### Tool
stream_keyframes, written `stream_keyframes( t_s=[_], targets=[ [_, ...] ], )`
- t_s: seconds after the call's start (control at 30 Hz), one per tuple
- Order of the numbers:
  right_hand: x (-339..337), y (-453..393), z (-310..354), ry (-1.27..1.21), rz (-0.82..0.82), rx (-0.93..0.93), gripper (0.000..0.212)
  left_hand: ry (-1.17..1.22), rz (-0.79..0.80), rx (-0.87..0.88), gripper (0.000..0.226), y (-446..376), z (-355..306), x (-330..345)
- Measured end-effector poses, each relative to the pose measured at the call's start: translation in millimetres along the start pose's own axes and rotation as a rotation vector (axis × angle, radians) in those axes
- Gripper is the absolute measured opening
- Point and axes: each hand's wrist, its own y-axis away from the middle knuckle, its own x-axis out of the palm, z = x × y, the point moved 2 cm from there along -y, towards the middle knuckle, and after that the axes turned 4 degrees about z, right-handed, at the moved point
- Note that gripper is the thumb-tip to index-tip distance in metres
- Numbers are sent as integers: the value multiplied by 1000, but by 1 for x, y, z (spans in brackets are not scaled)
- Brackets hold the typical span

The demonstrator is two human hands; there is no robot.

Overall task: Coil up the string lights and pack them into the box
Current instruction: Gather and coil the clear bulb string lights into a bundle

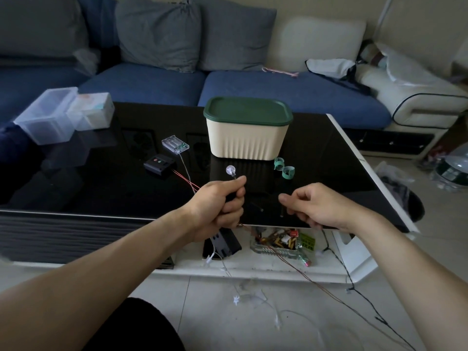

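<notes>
Head view | left hand (217, 209) fisted, fingers gripping string lights (231, 170) | right hand (314, 207) fingers curled, empty

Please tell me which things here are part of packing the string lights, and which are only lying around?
Belong to the job:
- cream ribbed plastic box with dark green lid
- small clear round bulb, held by the left hand
- clear plastic battery case
- black control box

Lying about:
- two green plastic rings
- clear plastic container
- blue sofa
</notes>
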Motion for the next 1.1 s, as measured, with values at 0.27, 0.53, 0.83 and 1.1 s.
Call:
stream_keyframes(
  t_s=[0.27, 0.53, 0.83, 1.1],
  targets=[
    [-13, 0, -24, 21, -46, 84, 49, 146, -38, 10, 36, -2, -2, 0],
    [5, -3, -17, 53, 67, 95, 51, 270, -182, 209, 36, -6, -10, 1],
    [5, 1, -29, 140, 220, 228, 29, 323, -457, 339, 39, -2, -22, -21],
    [-6, -2, -20, 81, -85, 108, 33, 334, -461, 218, 37, 1, -21, -21]
  ],
)
